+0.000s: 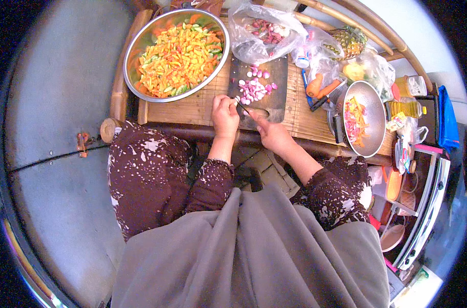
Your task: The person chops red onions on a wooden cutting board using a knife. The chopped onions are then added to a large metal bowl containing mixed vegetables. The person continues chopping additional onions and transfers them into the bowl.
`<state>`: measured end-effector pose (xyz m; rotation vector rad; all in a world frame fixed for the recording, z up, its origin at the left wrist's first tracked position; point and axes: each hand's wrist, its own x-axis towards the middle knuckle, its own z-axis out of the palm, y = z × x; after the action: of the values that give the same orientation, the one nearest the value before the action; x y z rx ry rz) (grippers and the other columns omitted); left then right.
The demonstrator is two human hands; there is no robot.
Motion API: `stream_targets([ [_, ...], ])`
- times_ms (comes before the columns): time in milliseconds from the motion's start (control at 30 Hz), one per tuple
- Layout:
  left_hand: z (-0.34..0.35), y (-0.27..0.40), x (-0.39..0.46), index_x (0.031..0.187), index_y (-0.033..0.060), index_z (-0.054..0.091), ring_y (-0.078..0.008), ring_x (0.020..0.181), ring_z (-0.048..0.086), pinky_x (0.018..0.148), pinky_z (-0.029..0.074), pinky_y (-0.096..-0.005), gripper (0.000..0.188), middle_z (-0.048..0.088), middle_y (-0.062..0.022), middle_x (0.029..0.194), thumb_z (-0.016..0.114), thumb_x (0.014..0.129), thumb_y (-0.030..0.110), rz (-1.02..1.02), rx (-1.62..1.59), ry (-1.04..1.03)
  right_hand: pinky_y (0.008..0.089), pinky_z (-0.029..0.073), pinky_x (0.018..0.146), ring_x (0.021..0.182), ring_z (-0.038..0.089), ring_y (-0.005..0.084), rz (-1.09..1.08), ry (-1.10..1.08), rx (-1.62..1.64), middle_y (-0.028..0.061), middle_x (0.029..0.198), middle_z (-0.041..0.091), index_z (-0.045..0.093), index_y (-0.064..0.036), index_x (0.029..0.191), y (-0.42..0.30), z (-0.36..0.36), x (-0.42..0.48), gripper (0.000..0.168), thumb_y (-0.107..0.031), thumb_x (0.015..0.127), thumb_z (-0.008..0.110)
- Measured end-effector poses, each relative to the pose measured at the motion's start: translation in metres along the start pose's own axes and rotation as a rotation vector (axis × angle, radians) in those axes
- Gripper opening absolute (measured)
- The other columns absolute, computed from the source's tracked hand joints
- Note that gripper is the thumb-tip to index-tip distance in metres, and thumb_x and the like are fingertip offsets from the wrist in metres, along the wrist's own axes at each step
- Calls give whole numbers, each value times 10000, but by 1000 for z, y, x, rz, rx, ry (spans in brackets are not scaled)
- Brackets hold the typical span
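My left hand (225, 115) pinches a peeled shallot (237, 99) at the near left edge of a dark wooden cutting board (277, 102). In my right hand (272, 133) is a knife (242, 107), its blade pointing at the shallot by my left fingertips. Much of the knife's handle is hidden by the fingers. Cut pink shallot pieces (253, 91) lie heaped on the board just beyond both hands. A few larger shallot pieces (258, 72) sit farther back, close to a clear plastic bag (252, 52) holding unpeeled shallots and garlic (270, 31).
A large steel bowl (130, 73) of cut carrot and cucumber stands left on the bamboo table (187, 111). To the right are whole carrots (321, 87), a grater (337, 92), a metal colander (377, 115) with sliced vegetables, a pineapple (348, 41) and an oil bottle (406, 109).
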<state>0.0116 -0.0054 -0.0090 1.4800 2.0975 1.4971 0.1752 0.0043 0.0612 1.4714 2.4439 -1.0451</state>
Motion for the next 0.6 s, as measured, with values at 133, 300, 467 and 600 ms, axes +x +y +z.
stream_targets([
  [133, 0, -1, 1, 826, 49, 574, -317, 865, 585, 748, 489, -406, 123, 564, -123, 937, 613, 746, -35, -99, 16, -64, 501, 498, 722, 763, 625, 420, 46, -77, -50, 252, 837, 630, 333, -325, 1416, -2, -19, -13, 555, -164, 908, 489],
  [300, 4, 5, 3, 857, 41, 578, -324, 902, 578, 786, 479, -412, 126, 558, -131, 938, 604, 761, -36, -13, 80, -37, 492, 497, 735, 798, 630, 407, 68, 7, -98, 254, 863, 632, 346, -326, 1413, -3, -50, -24, 556, -157, 904, 496],
  [467, -6, 22, 0, 813, 60, 631, -304, 940, 548, 813, 467, -409, 156, 530, -109, 982, 609, 708, -53, 8, 27, -198, 451, 501, 833, 946, 621, 382, 88, 80, -9, 205, 1099, 619, 366, -308, 1408, -23, -104, -43, 536, -136, 917, 494],
  [600, -22, 31, 9, 776, 99, 682, -287, 969, 516, 836, 459, -403, 180, 502, -91, 1007, 643, 652, -26, 115, 286, -483, 375, 444, 958, 1175, 533, 319, 2, 257, 197, 149, 1280, 548, 435, -238, 1380, -37, -146, -66, 489, -76, 922, 493],
])
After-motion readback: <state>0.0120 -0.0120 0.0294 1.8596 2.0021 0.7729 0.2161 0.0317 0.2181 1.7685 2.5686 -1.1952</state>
